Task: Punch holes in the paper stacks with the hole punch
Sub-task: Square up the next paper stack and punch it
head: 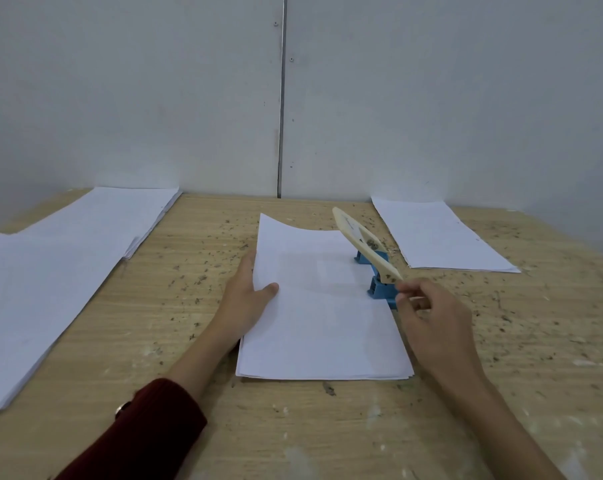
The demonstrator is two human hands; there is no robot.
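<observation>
My left hand (248,299) pins the white paper stack (322,306) w/ thumb on top, right hand (431,317) pinches the blue hole punch's cream lever (362,244) tip — press straight down, firm

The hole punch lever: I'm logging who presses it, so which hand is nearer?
Right. The right hand pinches the lever tip; the left hand holds the middle paper stack at its far edge.
</observation>
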